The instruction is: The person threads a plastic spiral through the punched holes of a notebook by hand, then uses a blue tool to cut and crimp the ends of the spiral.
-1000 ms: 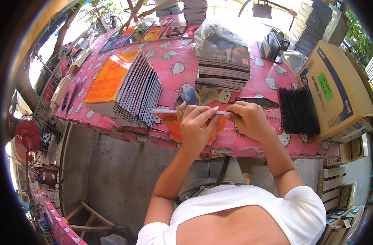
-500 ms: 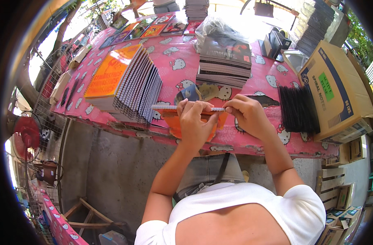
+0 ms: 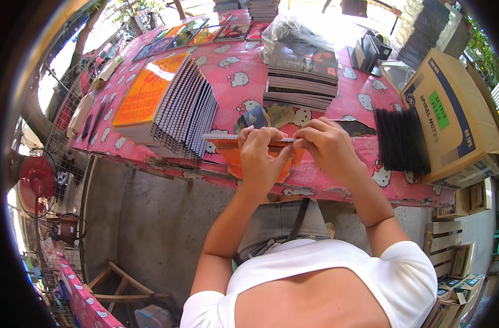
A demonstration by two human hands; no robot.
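Observation:
An orange-covered notebook stands on edge at the table's front, its bound or punched edge upward. My left hand grips it near the middle, thumb on the near side and fingers over the top. At the right end of that edge, my right hand pinches with thumb and fingertips; whether a coil lies in the pinch is too small to tell. To the left rises a stack of orange spiral notebooks. A bundle of black spiral coils lies to the right of my right hand.
Past my hands is a stack of dark-covered notebooks with a clear plastic bag behind. A cardboard box stands at the right of the pink table. Several colourful covers lie at the far left. A red fan stands left.
My right hand has shifted slightly left along the notebook's upper edge, its fingers more bunched. My left hand keeps its grip. The view has tilted a little.

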